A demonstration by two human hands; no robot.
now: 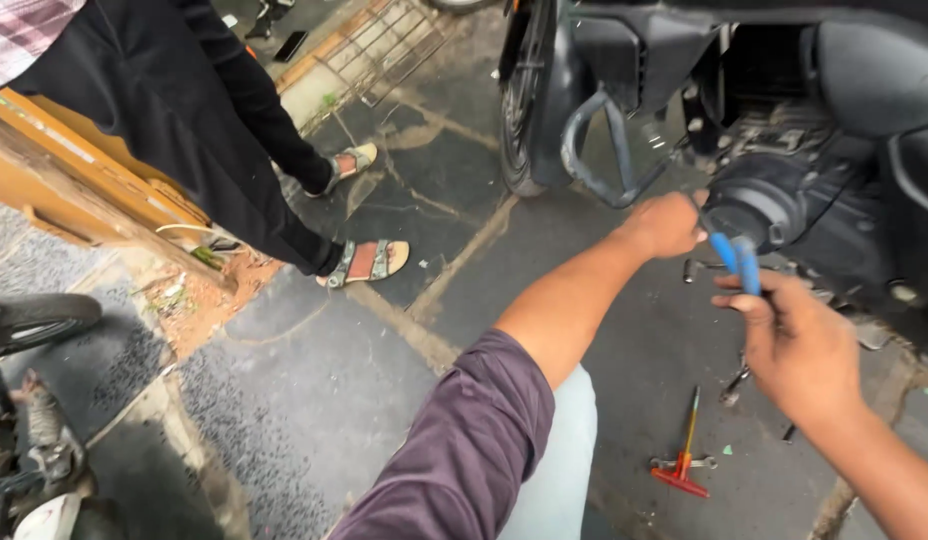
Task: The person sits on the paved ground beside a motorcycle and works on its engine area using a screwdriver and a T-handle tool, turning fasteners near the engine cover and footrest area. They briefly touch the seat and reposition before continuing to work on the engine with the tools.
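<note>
at right of centre the right hand [799, 345] has its fingers wrapped round blue-handled pliers [736, 258], their tips at the round engine cover [756, 200]; the left hand [666, 224] is closed against that cover, steadying it; a firm, straight pull seems needed next

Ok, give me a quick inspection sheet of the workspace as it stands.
Surface: dark stone paving with pale joints, dusty.
Job's things: blue-handled pliers at the motorcycle's round engine cover.
Clutter: red T-handle tool, metal socket piece, small bits on the ground.
Grippers: left hand fisted against the cover; right hand gripping the pliers.
Cables: nothing seen.
Surroundings: front wheel, crash guard, bystander's sandalled feet, wire rack.
</note>
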